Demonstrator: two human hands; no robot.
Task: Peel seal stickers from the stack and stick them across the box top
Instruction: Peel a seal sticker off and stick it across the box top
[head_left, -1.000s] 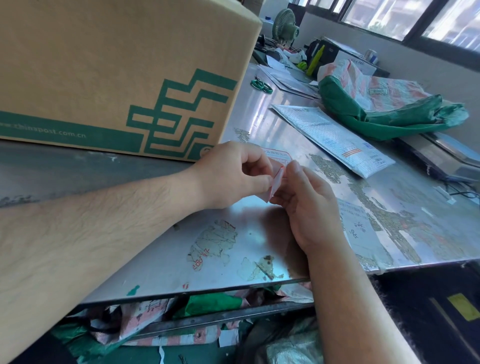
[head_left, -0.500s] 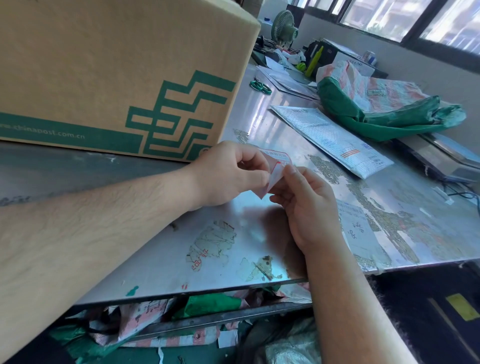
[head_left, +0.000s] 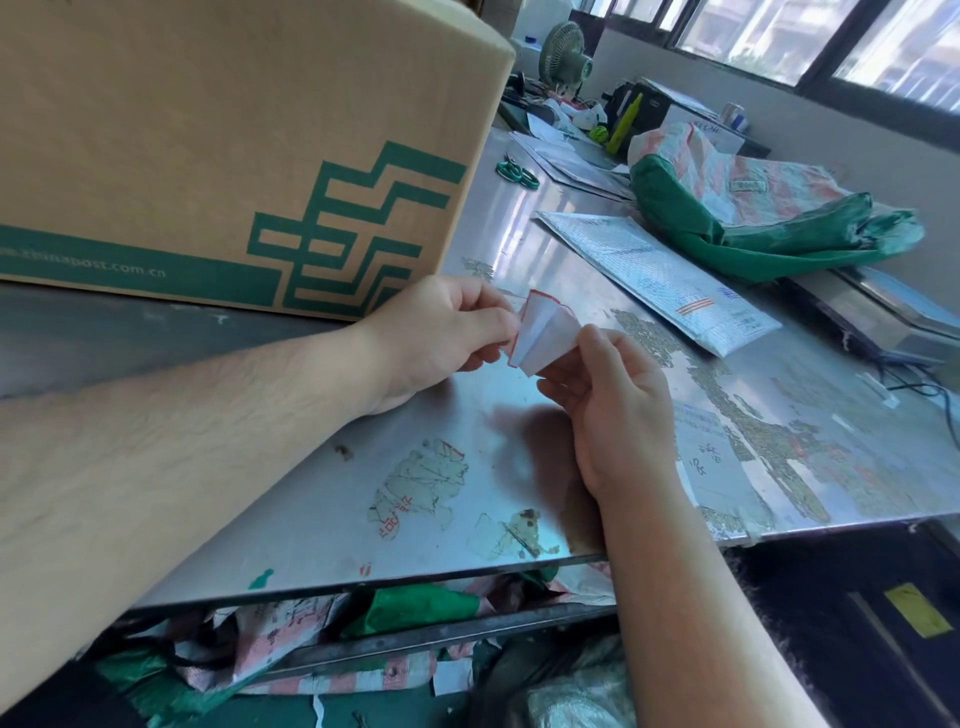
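Surface: a steel table (head_left: 311, 493) patched with torn label scraps, with windows at upper right.
Box: a cardboard box (head_left: 208, 130) with green print stands on the table at upper left.
Sticker: a white, red-edged seal sticker (head_left: 543, 340) is held bent above the table at centre frame, near the box's lower corner.
Left hand: the left hand (head_left: 436, 332) has its fingers curled and pinches the sticker's left edge.
Right hand: the right hand (head_left: 618, 410) has its fingers curled and pinches the sticker's lower right corner.
Beyond: green scissors (head_left: 517, 173), a padded mailer (head_left: 660, 280) and a green sack (head_left: 727, 228).
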